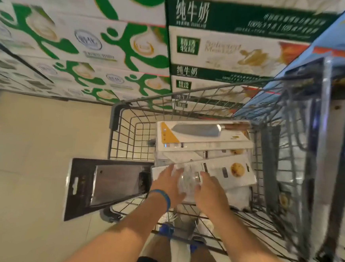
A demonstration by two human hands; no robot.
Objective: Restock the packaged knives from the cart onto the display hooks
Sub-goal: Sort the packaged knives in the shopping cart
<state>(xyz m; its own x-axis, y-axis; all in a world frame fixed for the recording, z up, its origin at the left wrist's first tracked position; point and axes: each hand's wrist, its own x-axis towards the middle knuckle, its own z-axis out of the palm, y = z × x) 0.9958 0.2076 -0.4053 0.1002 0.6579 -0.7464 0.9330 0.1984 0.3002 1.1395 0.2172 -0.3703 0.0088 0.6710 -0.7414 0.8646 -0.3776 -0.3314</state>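
Inside the cart (115, 116), left hand (168, 185) and right hand (211, 194) lay spread fingers (170, 169) on a knife package (188, 182).

Ahead of you, the top box (238, 18) in the stack carries a dark green strip reading 纯牛奶 in large white characters. Further along that strip you can make out "100%", but the rest of the line is smeared. Below it, a green square label (187, 45) says 精选牧场, with faint gold "Selected Meadow" beside it. The same 纯牛奶 repeats on the lower band (186, 71). On the green-and-white boxes (51, 38) to your left, a round badge (88, 40) appears to read 舒化. Print on the knife packages (204, 133) in the cart (111, 138) is too blurred to read.
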